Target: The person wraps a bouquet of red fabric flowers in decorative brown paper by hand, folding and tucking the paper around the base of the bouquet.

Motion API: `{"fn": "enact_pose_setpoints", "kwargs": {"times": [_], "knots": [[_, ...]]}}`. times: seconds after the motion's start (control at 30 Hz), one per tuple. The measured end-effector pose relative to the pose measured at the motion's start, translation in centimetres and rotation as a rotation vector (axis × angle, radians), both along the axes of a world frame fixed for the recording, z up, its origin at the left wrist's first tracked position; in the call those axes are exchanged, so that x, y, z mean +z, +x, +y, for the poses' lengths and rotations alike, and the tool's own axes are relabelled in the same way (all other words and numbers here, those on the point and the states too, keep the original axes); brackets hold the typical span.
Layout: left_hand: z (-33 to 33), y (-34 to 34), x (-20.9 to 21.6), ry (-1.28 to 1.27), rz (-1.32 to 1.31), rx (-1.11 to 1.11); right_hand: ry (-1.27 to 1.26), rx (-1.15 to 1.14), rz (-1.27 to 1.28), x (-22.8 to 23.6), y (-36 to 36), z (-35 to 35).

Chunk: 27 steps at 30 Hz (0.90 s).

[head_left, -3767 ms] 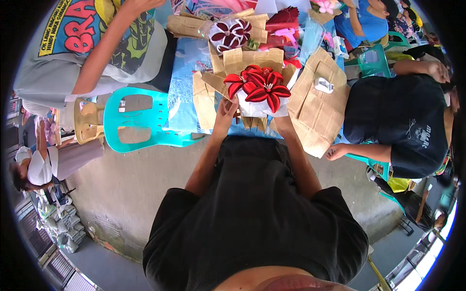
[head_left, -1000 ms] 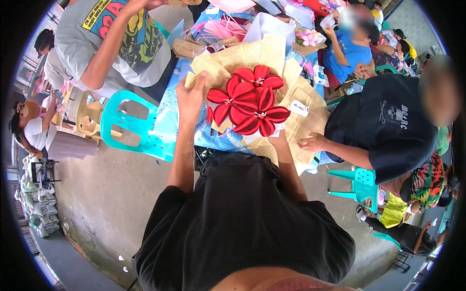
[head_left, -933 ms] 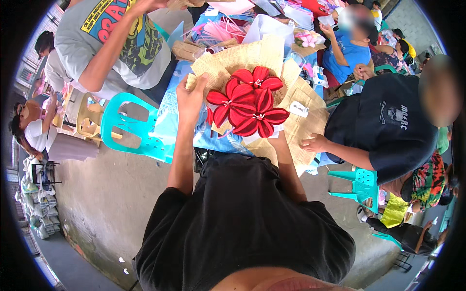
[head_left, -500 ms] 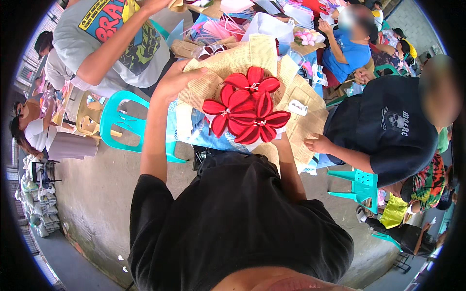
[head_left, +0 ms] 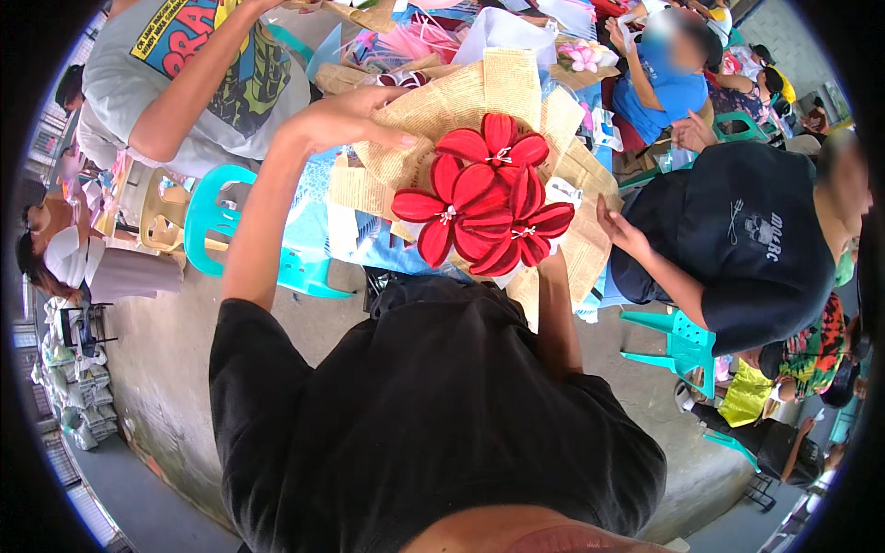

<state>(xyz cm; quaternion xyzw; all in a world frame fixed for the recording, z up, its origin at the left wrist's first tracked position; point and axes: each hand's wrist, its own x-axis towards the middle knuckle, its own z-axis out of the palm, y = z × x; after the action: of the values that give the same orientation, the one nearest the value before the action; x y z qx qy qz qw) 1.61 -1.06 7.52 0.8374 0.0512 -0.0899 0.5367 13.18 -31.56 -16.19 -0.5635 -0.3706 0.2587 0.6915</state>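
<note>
A bouquet of several red, fuzzy-petalled flowers [head_left: 461, 198] with white stamens is in front of my chest, tilted toward me. Tan newsprint-patterned wrapping paper [head_left: 510, 88] fans out behind it. My left hand [head_left: 346, 122] is at the paper's left edge, thumb over the front and fingers round the back. My right hand is hidden under the flowers; only the wrist and forearm [head_left: 556, 309] show, running up to the bouquet's base, which it appears to grip. A small white piece [head_left: 563, 191] lies against the paper right of the flowers.
A co-worker's open hand [head_left: 625, 232] is close to the paper's right edge. Beyond, the table holds pink and white wrapping sheets [head_left: 507, 41] and a pink flower [head_left: 583, 58]. Teal chairs stand at left [head_left: 207, 217] and right [head_left: 687, 346]. Another person in grey [head_left: 198, 101] stands far left.
The flowers have shifted slightly right and turned. My left hand has moved further over the paper's left side. The co-worker's hand at right has lifted and opened beside the paper.
</note>
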Motion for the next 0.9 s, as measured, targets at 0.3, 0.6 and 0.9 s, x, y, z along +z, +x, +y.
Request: {"fn": "enact_pose_setpoints", "kwargs": {"times": [0.3, 0.6, 0.9], "knots": [[-1.3, 2.1, -2.3, -0.376, -0.04, 0.049, -0.023, 0.0, -0.009, 0.6, 1.4, 0.7], [1.0, 1.9, 1.9, -0.175, -0.078, 0.088, -0.052, 0.027, -0.011, 0.8, 2.0, 1.1], [-3.5, 7.5, 2.7, 0.269, -0.091, -0.027, -0.111, 0.083, -0.033, 1.4, 1.8, 1.3]]}}
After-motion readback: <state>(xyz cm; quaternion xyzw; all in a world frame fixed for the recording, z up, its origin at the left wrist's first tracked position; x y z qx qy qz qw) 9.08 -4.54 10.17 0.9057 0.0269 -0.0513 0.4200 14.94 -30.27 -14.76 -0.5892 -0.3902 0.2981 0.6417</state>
